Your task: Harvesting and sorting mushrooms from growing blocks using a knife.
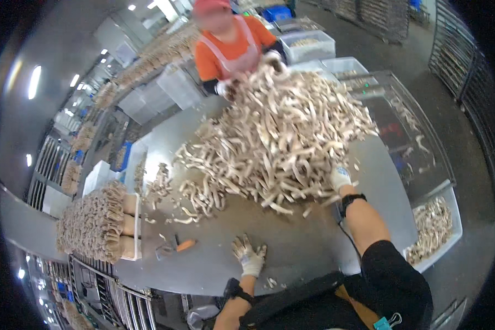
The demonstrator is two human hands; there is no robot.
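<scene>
A large heap of pale, long-stemmed mushrooms [272, 136] covers the far and middle part of a metal table [305, 251]. My left hand [249, 256], in a white work glove with soiled fingers, lies on the bare metal in front of the heap, fingers spread and holding nothing. Stretched forward, my right hand [340, 177] is at the heap's near right edge, also gloved. Its fingers are hidden among the mushrooms, so I cannot see whether it grips any. Left of my left hand lies a small tool with an orange handle [186, 245].
Opposite, a person in an orange top [231, 45] has both gloved hands in the heap. Dense mushroom clusters [93, 222] fill a white crate [138, 227] at the table's left end. A white bin of mushrooms [433, 227] stands at the right, below a clear-topped surface [412, 123].
</scene>
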